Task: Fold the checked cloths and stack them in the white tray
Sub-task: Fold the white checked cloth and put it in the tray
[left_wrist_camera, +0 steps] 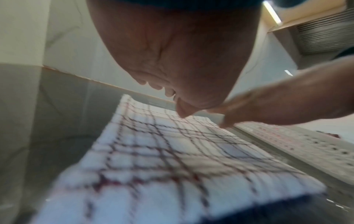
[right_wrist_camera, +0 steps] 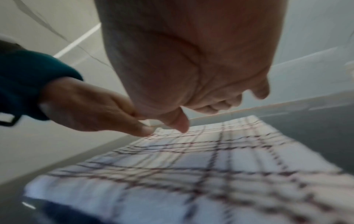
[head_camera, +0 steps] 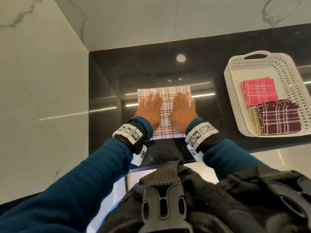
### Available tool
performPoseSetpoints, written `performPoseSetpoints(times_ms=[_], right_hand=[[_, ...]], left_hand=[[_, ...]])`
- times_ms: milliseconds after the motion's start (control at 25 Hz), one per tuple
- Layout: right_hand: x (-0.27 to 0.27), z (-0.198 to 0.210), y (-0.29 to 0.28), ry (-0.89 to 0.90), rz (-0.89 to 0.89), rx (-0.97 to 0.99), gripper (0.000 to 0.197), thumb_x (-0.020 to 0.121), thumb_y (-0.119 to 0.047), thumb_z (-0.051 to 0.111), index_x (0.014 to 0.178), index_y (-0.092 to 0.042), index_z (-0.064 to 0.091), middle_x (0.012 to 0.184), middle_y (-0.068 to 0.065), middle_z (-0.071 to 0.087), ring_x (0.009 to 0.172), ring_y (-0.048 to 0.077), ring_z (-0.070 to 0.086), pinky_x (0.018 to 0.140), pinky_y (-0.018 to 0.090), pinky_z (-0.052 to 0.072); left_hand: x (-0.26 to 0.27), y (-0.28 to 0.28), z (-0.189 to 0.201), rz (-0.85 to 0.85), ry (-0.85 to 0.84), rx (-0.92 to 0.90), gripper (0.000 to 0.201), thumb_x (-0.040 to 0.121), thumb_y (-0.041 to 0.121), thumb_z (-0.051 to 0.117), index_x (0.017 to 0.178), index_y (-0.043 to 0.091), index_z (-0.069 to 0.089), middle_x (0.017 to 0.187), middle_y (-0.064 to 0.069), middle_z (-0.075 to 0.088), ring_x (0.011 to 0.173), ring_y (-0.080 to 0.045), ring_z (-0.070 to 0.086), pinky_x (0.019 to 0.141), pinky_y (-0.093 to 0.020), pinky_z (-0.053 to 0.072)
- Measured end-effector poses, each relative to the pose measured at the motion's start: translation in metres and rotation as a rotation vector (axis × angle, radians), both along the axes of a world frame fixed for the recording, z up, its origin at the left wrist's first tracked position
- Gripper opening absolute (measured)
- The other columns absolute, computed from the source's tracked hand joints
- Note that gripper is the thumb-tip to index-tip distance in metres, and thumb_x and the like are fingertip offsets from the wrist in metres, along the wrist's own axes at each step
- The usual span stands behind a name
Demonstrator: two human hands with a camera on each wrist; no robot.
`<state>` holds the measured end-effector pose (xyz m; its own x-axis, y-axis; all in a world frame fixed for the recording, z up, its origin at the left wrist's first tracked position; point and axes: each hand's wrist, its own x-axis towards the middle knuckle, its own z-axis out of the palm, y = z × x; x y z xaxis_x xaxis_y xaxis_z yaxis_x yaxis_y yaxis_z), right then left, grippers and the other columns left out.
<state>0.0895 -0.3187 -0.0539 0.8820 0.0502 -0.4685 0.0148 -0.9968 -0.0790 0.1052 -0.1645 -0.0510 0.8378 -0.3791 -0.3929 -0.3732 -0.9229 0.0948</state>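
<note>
White cloth (head_camera: 165, 115) with dark red checks, lying flat on the black tabletop (head_camera: 207, 78), its near edge close to the tabletop's front edge. Left hand (head_camera: 149, 109) and right hand (head_camera: 182, 109) lie palm-down on the cloth, side by side, fingers straight and slightly spread, pointing toward the wall; neither grips anything. The left hand covers the cloth's left half, the right hand its right half, a strip of checks showing between them. The left fingertips (head_camera: 151, 95) lie short of the cloth's far edge. In the left wrist view the palm (left_wrist_camera: 182, 60) sits just over the cloth (left_wrist_camera: 162, 159), thumb tip down on the fabric, with the right hand (left_wrist_camera: 283, 103) alongside; the picture is blurred. In the right wrist view the left hand (right_wrist_camera: 91, 106) appears at left beside the right palm (right_wrist_camera: 191, 60), both low over the cloth (right_wrist_camera: 191, 174).

White tray (head_camera: 235, 73), perforated, with a handle at its far end, stands on the tabletop to the right, well apart from the hands. Inside it: a folded pink cloth (head_camera: 259, 92) toward the far side, a folded maroon cloth (head_camera: 279, 118) nearer, overlapping the pink one's near corner, and a beige cloth (head_camera: 254, 120) showing at the maroon one's left edge.

Blue sleeves (head_camera: 94, 174) and banded wrist units (head_camera: 129, 132) with printed markers; marble wall (head_camera: 42, 81) at left and behind.
</note>
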Motion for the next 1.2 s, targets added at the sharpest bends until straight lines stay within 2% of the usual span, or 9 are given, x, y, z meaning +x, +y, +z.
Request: performPoseSetpoints(times_ms=[120, 280, 360, 480, 600, 680, 760, 1000, 1200], right_hand=[[-0.028, -0.017, 0.007, 0.083, 0.129, 0.138, 0.076, 0.103, -0.053, 0.020, 0.158, -0.014, -0.014, 0.166, 0.008, -0.022, 0.153, 0.027, -0.019, 0.123, 0.054, -0.006], [-0.051, -0.032, -0.044, 0.090, -0.017, 0.074, 0.093, 0.095, -0.071, 0.017, 0.155, -0.014, -0.024, 0.161, 0.006, -0.034, 0.150, 0.025, -0.028, 0.120, 0.056, -0.013], [-0.056, -0.028, -0.060, 0.124, -0.131, 0.017, 0.093, 0.096, -0.069, 0.019, 0.156, -0.011, -0.021, 0.163, 0.009, -0.030, 0.151, 0.028, -0.025, 0.120, 0.058, -0.013], [-0.060, -0.010, -0.050, 0.101, -0.237, -0.111, 0.084, 0.100, -0.049, 0.029, 0.157, -0.001, -0.010, 0.165, 0.019, -0.019, 0.152, 0.035, -0.017, 0.121, 0.061, -0.004], [-0.073, -0.001, -0.018, -0.047, 0.057, 0.092, 0.086, 0.097, -0.040, 0.040, 0.157, -0.001, -0.008, 0.166, 0.017, -0.015, 0.153, 0.033, -0.014, 0.122, 0.059, -0.004], [-0.086, -0.010, -0.006, 0.049, 0.229, 0.203, 0.087, 0.098, -0.047, 0.038, 0.158, -0.007, -0.010, 0.167, 0.012, -0.018, 0.153, 0.027, -0.018, 0.123, 0.054, -0.007], [-0.097, -0.025, -0.014, 0.064, 0.315, 0.155, 0.092, 0.097, -0.061, 0.032, 0.158, -0.009, -0.013, 0.166, 0.010, -0.021, 0.152, 0.025, -0.022, 0.123, 0.053, -0.010], [-0.114, -0.034, -0.073, 0.046, 0.237, 0.075, 0.102, 0.092, -0.075, 0.022, 0.154, -0.010, -0.024, 0.161, 0.012, -0.033, 0.150, 0.028, -0.027, 0.123, 0.052, -0.010], [-0.119, -0.035, -0.083, 0.000, 0.220, 0.103, 0.097, 0.094, -0.071, 0.026, 0.157, -0.012, -0.017, 0.165, 0.010, -0.023, 0.153, 0.028, -0.017, 0.124, 0.051, -0.003]], left_hand=[[-0.025, 0.001, -0.017, -0.041, 0.100, 0.015, 0.069, 0.103, 0.039, 0.027, 0.157, 0.019, -0.012, 0.165, -0.002, -0.021, 0.152, -0.021, -0.016, 0.124, -0.046, -0.005], [-0.044, 0.045, -0.033, 0.088, 0.045, 0.054, 0.075, 0.097, 0.063, 0.006, 0.155, 0.021, -0.021, 0.161, -0.001, -0.030, 0.149, -0.020, -0.024, 0.122, -0.048, -0.009], [-0.053, 0.053, -0.029, 0.147, 0.041, 0.090, 0.074, 0.098, 0.059, 0.008, 0.154, 0.020, -0.019, 0.161, -0.002, -0.029, 0.150, -0.021, -0.023, 0.122, -0.049, -0.009], [-0.067, 0.035, -0.016, 0.138, -0.043, 0.040, 0.069, 0.101, 0.041, 0.019, 0.156, 0.013, -0.012, 0.164, -0.007, -0.021, 0.151, -0.023, -0.018, 0.123, -0.049, -0.005], [-0.084, 0.008, -0.013, 0.023, -0.064, -0.054, 0.068, 0.101, 0.039, 0.023, 0.158, 0.013, -0.004, 0.166, -0.006, -0.013, 0.153, -0.021, -0.013, 0.124, -0.047, -0.003], [-0.096, 0.003, -0.026, 0.002, -0.002, -0.018, 0.069, 0.101, 0.046, 0.018, 0.158, 0.015, -0.006, 0.166, -0.004, -0.015, 0.152, -0.020, -0.014, 0.124, -0.046, -0.005], [-0.108, 0.008, -0.039, 0.029, 0.007, 0.015, 0.071, 0.100, 0.051, 0.014, 0.158, 0.017, -0.011, 0.165, -0.003, -0.019, 0.152, -0.020, -0.015, 0.123, -0.044, -0.008], [-0.136, 0.037, -0.042, 0.160, -0.049, 0.031, 0.079, 0.091, 0.062, 0.002, 0.157, 0.021, -0.015, 0.164, -0.003, -0.020, 0.152, -0.021, -0.015, 0.123, -0.043, -0.006], [-0.149, 0.037, -0.037, 0.244, -0.042, -0.041, 0.075, 0.100, 0.056, 0.023, 0.159, 0.020, -0.004, 0.166, -0.004, -0.011, 0.153, -0.025, -0.006, 0.124, -0.041, -0.001]])
